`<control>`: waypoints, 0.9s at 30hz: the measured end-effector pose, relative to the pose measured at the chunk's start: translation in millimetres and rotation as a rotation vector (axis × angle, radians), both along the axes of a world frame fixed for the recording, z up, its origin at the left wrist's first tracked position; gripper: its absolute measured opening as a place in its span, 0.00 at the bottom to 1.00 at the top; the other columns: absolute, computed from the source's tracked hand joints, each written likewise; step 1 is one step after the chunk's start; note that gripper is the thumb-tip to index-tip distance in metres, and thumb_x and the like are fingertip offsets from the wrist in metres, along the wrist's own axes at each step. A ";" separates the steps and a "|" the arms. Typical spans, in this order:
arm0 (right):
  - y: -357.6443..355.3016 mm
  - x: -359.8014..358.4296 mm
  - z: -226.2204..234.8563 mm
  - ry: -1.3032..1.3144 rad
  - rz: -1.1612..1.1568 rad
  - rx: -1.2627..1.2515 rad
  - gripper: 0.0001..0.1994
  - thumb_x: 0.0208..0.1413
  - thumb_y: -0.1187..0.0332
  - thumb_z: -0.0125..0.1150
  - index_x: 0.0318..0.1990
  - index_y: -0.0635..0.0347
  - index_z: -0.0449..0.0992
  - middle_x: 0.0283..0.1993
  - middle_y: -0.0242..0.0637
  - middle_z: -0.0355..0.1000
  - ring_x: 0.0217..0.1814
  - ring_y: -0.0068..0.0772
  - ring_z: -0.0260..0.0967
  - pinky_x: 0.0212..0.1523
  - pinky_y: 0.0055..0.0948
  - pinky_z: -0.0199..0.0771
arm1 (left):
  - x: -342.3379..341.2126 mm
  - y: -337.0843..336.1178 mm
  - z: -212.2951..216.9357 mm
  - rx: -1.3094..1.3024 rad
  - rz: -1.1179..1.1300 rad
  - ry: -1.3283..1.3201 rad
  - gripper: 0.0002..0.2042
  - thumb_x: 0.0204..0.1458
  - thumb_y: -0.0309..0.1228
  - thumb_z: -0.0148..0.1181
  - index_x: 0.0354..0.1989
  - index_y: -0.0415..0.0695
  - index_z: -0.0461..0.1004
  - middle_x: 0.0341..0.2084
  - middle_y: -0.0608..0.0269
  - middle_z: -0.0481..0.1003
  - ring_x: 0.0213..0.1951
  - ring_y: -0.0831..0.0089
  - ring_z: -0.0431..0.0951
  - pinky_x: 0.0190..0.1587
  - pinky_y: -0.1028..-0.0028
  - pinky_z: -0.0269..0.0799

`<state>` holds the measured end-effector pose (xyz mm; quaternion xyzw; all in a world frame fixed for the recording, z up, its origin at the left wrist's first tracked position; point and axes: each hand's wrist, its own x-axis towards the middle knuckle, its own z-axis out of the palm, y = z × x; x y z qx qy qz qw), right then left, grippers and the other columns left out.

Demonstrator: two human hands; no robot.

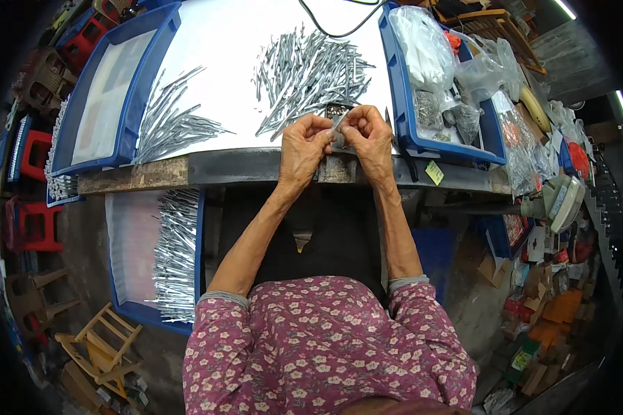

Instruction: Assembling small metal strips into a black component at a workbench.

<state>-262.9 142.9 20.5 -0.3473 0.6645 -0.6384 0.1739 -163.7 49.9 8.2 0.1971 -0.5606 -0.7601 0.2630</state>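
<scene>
My left hand (pixel 302 148) and my right hand (pixel 372 142) meet at the table's front edge, both pinched. Between their fingertips is a thin silvery metal strip (pixel 337 126), slanted; its exact shape is too small to make out. Just behind the fingers, a small dark container (pixel 336 109) with tiny coppery bits is partly hidden. A big heap of loose grey metal strips (pixel 304 69) lies on the white tabletop (pixel 232 41) beyond my hands. Farther left, a smaller pile of similar strips (pixel 176 119) fans out.
A blue tray (pixel 128 128) with a pale liner stands at the left. On the right, another blue tray (pixel 403 111) holds plastic bags of small parts. Below the table, a blue bin (pixel 199 242) contains many strips. A black cable (pixel 339 34) curves across the back.
</scene>
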 end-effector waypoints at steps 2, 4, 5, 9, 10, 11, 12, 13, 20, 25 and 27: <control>-0.4 3.9 2.7 0.007 -0.023 0.001 0.06 0.47 0.79 0.53 0.34 0.65 0.65 0.27 0.29 0.66 0.26 0.12 0.62 0.26 0.12 0.63 | -0.3 -1.3 -5.6 0.150 -0.040 0.037 0.05 0.47 0.22 0.55 0.33 0.35 0.69 0.23 0.63 0.73 0.19 0.84 0.68 0.19 0.87 0.62; -1.3 5.2 0.7 0.010 -0.033 -0.021 0.06 0.47 0.80 0.53 0.33 0.65 0.65 0.27 0.29 0.66 0.26 0.13 0.62 0.26 0.12 0.64 | -1.9 -2.0 -10.6 0.229 -0.065 0.093 0.06 0.47 0.23 0.55 0.33 0.35 0.69 0.22 0.62 0.73 0.19 0.84 0.68 0.19 0.87 0.62; -1.9 6.0 0.2 0.013 -0.043 -0.042 0.06 0.47 0.80 0.53 0.33 0.65 0.64 0.27 0.29 0.66 0.27 0.13 0.62 0.27 0.12 0.64 | -2.4 -2.3 -11.6 0.309 -0.089 0.149 0.06 0.47 0.23 0.56 0.33 0.35 0.69 0.22 0.61 0.73 0.19 0.84 0.68 0.19 0.87 0.62; -5.4 11.5 -0.4 0.038 -0.073 -0.052 0.06 0.47 0.81 0.53 0.32 0.64 0.64 0.27 0.30 0.66 0.27 0.14 0.63 0.27 0.13 0.65 | -1.7 2.1 -8.8 0.272 -0.042 0.136 0.06 0.46 0.22 0.56 0.32 0.35 0.69 0.21 0.61 0.73 0.19 0.85 0.68 0.19 0.87 0.62; -5.3 11.7 -0.5 0.041 -0.082 -0.061 0.07 0.46 0.81 0.52 0.32 0.65 0.63 0.27 0.31 0.65 0.26 0.15 0.63 0.27 0.15 0.66 | -2.5 5.3 -5.8 0.168 0.008 0.079 0.06 0.46 0.22 0.56 0.31 0.35 0.69 0.21 0.62 0.73 0.18 0.85 0.67 0.19 0.87 0.62; -5.3 11.6 -0.8 0.044 -0.092 -0.069 0.07 0.45 0.82 0.52 0.32 0.65 0.62 0.26 0.32 0.64 0.26 0.17 0.63 0.27 0.16 0.66 | -3.4 8.1 -3.9 0.063 0.059 0.021 0.05 0.46 0.22 0.57 0.31 0.35 0.70 0.21 0.62 0.73 0.18 0.85 0.67 0.19 0.87 0.62; -5.1 11.3 -2.5 0.046 -0.094 -0.069 0.07 0.45 0.82 0.52 0.32 0.65 0.62 0.26 0.32 0.64 0.26 0.17 0.63 0.27 0.16 0.66 | -4.5 10.3 -3.0 0.064 0.056 0.023 0.05 0.46 0.22 0.57 0.31 0.35 0.70 0.21 0.62 0.73 0.18 0.85 0.67 0.19 0.87 0.62; -5.9 11.3 -5.4 0.065 -0.119 -0.070 0.07 0.45 0.82 0.52 0.32 0.65 0.62 0.27 0.32 0.64 0.26 0.17 0.64 0.27 0.16 0.67 | -4.8 11.7 -2.6 0.062 0.077 0.046 0.05 0.46 0.22 0.57 0.31 0.35 0.70 0.20 0.63 0.73 0.18 0.86 0.67 0.19 0.87 0.62; -4.7 8.3 -8.1 -0.126 -0.100 -0.138 0.08 0.43 0.82 0.54 0.31 0.65 0.62 0.27 0.35 0.66 0.26 0.18 0.65 0.26 0.16 0.68 | -6.6 13.7 -4.8 -0.152 0.142 0.025 0.03 0.45 0.20 0.56 0.28 0.35 0.70 0.19 0.66 0.72 0.18 0.85 0.67 0.20 0.87 0.62; -4.7 6.4 -6.9 -0.228 -0.080 -0.157 0.09 0.44 0.81 0.54 0.34 0.67 0.63 0.27 0.36 0.68 0.26 0.20 0.66 0.27 0.17 0.68 | -11.0 15.3 -2.0 -0.473 0.270 -0.013 0.02 0.44 0.20 0.54 0.26 0.35 0.70 0.18 0.64 0.71 0.19 0.81 0.69 0.22 0.81 0.64; -3.6 8.5 -2.5 -0.279 -0.081 -0.186 0.09 0.46 0.80 0.54 0.35 0.67 0.63 0.27 0.36 0.68 0.26 0.20 0.66 0.27 0.17 0.68 | -11.6 14.9 -1.1 -0.556 0.309 0.004 0.01 0.44 0.20 0.54 0.26 0.35 0.69 0.17 0.63 0.71 0.19 0.79 0.69 0.23 0.79 0.65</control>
